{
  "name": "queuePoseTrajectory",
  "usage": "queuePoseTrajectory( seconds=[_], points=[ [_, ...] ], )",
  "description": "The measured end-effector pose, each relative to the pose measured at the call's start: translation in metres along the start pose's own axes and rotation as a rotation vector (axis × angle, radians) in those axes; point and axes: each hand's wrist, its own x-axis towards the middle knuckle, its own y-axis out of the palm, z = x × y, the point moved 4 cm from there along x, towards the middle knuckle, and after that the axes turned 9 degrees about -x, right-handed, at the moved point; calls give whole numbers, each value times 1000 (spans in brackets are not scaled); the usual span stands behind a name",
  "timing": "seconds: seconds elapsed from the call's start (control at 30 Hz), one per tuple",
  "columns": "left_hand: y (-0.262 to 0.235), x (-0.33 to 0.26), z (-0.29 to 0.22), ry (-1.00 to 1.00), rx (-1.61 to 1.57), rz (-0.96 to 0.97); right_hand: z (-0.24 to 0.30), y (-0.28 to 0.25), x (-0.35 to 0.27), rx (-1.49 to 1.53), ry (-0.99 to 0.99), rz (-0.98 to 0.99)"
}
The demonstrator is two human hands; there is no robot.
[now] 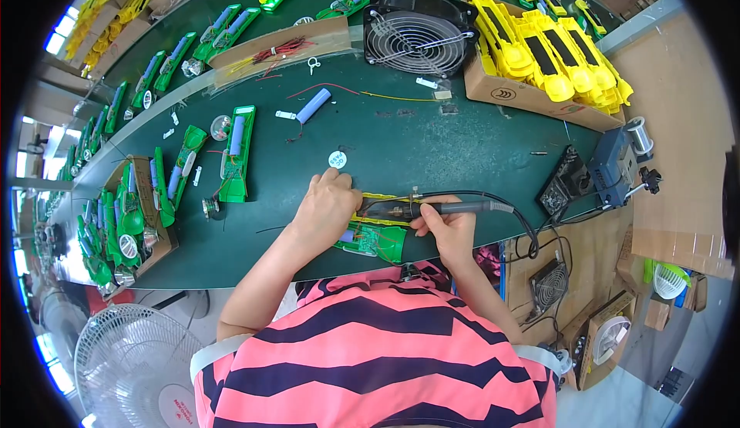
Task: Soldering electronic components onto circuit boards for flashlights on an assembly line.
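Note:
My right hand (451,231) is closed round the dark handle of a soldering iron (456,207), which points left. Beneath the iron lies a yellow plastic casing (379,197) at the table's near edge. My left hand (324,206) rests at the casing's left end, its fingers bent and pressed together; what they pinch is hidden. Just nearer to me, a green casing (389,244) holds a circuit board, and part of a blue battery cell (347,236) shows beside my left wrist. A round white label (338,159) lies just beyond my left fingers.
A cardboard box of yellow casings (532,104) stands at the far right, beside a black fan (420,35). At right are a blue soldering station (613,167) and solder spool (639,136). Green casings (237,154) and a filled box (163,249) sit left; a loose battery (313,106) lies mid-table.

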Motion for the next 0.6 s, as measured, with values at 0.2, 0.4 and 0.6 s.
queuePoseTrajectory(
  seconds=[0.2,0.4,0.6],
  points=[
    [1,1,0,-9,-17,2,9,-8,-4,48,-12,-18],
    [-3,1,-4,-20,24,0,30,-23,-27,-215,-394,-95],
    [-2,2,-6,-14,73,-20,25,-37,-31,-590,-501,-144]
  ],
)
